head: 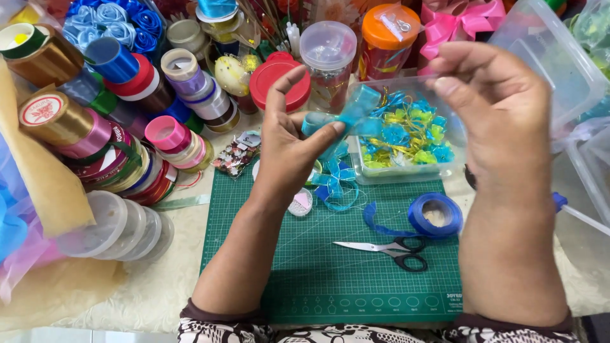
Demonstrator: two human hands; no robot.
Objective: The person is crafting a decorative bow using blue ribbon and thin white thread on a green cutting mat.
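Pinching a half-folded teal ribbon (346,114) between the fingers of the left hand (289,143), the right hand's (492,105) fingers drawn together at its far end, the person had finished bows (335,181) lying below and a blue ribbon roll (435,216) unused.

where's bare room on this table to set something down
The green cutting mat lies bare below the black-handled scissors and blue ribbon roll, between the forearms. Crowded: stacked ribbon spools on the left, clear plastic box of bows behind.

Two bare forearms, no rings or watch visible, short sleeves in black-and-white floral print
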